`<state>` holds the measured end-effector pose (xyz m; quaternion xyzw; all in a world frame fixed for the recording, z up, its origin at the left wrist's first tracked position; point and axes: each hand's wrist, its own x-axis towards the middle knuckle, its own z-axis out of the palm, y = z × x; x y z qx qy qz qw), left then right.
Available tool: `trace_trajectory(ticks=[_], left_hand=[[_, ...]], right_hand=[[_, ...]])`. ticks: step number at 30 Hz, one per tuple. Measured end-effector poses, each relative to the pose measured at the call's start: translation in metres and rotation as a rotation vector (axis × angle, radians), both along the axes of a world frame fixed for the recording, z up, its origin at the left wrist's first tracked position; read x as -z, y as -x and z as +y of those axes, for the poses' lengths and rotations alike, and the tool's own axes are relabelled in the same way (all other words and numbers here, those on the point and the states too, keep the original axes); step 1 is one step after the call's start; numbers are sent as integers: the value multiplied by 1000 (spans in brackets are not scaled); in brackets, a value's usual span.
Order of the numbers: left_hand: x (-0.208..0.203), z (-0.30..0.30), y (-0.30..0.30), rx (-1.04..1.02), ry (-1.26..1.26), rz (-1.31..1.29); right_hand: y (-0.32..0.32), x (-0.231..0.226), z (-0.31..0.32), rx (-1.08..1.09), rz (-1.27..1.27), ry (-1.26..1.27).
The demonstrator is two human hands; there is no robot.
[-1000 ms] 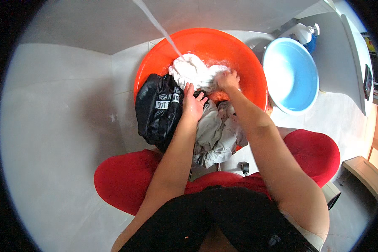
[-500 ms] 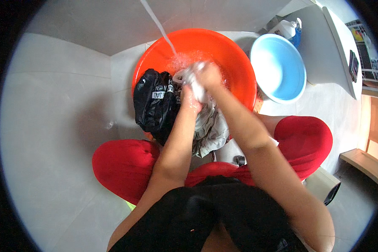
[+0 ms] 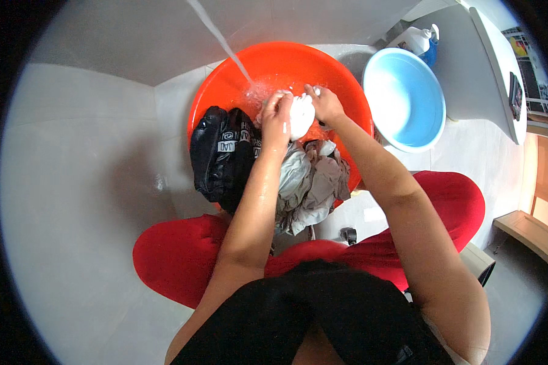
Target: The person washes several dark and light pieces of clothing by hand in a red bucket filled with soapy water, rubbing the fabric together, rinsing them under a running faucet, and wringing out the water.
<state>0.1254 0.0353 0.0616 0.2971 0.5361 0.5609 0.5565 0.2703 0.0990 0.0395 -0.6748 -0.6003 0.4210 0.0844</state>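
Water pours in from above, splashing into the orange basin, and the white cloth is right there, bunched up over the middle of it, just beside the splash! The left hand has it, fingers curled around the cloth's left side, wet and shining. Over on the other side comes the right hand, bent fingers up by the cloth's upper right edge; whether they pinch it, I cannot tell.

Look at the load in that basin: a black garment with white bands packs the left side, and the grey clothes pile up at the near side, crumpled across the rim. Next door, just to the right, sits the blue basin, glare bright on its inside; any water in it, I cannot tell. Behind it stands a white pump bottle.
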Motion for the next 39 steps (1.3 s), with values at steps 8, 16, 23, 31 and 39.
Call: trace_trajectory(ticks=[8, 16, 23, 31, 39], left_hand=[[48, -25, 13, -168, 414, -479], [64, -31, 9, -206, 485, -532], [52, -30, 2, -179, 506, -509], [30, -16, 33, -25, 38, -933], [13, -25, -11, -199, 370, -546]], right_hand=[[11, 113, -66, -473, -565, 3], [20, 119, -29, -600, -723, -160], [-3, 105, -18, 308, -232, 77], [76, -95, -149, -284, 154, -641], [66, -85, -36, 201, 17, -151]])
